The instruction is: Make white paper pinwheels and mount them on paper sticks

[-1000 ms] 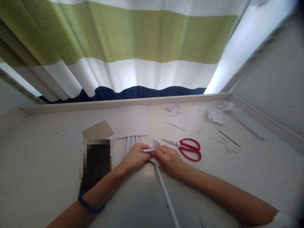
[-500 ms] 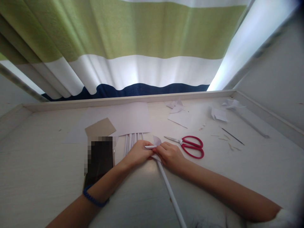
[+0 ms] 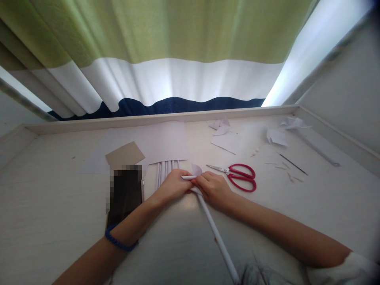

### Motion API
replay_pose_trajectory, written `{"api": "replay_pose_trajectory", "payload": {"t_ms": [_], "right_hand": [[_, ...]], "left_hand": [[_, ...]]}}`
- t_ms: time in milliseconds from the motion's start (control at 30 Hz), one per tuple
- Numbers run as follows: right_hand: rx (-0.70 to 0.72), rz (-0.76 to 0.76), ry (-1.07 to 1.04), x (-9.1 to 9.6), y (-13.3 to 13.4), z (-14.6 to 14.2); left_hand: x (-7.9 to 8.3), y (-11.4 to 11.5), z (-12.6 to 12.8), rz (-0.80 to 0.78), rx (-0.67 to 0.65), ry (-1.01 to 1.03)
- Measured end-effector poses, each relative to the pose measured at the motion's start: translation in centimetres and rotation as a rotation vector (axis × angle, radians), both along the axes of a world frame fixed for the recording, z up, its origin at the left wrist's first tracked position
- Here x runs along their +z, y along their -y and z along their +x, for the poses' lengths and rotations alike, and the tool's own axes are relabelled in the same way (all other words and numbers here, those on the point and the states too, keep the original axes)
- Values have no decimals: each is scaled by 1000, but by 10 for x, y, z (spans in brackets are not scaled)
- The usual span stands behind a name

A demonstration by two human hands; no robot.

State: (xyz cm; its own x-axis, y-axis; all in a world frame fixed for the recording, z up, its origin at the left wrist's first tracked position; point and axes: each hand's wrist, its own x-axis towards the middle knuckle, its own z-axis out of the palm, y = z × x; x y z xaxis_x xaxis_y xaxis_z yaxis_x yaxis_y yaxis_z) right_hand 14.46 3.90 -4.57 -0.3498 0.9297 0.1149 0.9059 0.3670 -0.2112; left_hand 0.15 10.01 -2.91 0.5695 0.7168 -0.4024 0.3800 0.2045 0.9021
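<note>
In the middle of the frame, the left hand (image 3: 174,185) and the right hand (image 3: 213,189) meet over a piece of white paper (image 3: 189,177), whose narrow, rolled-looking end sticks out beside the left fingers while a curved flap rises behind them. The left thumb and fingers pinch the paper; the right fingers are curled together over it, their tips partly hidden. A long white tube (image 3: 218,237) slants from below the hands to the bottom edge, right of centre; whether it joins the paper, I cannot tell. Just right of the right hand lie red-handled scissors (image 3: 243,178), blades pointing left. Several thin tubes (image 3: 164,174) lie just behind the left hand, near a large white sheet (image 3: 166,138). Left of centre are a dark phone (image 3: 124,194) and a brown card (image 3: 125,153). A blue bracelet (image 3: 118,242) circles the left wrist.
</note>
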Motion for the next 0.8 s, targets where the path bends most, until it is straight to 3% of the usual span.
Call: {"api": "replay_pose_trajectory", "payload": {"t_ms": [267, 400, 633, 800], "right_hand": [[-10, 27, 0, -3, 0, 0], [28, 159, 31, 2, 1, -2], [142, 591, 63, 44, 7, -2], [181, 698, 51, 70, 20, -5]], "left_hand": [[-2, -1, 2, -51, 4, 13], [4, 3, 0, -26, 12, 46], [55, 7, -10, 77, 25, 150], [80, 17, -21, 120, 8, 235]]}}
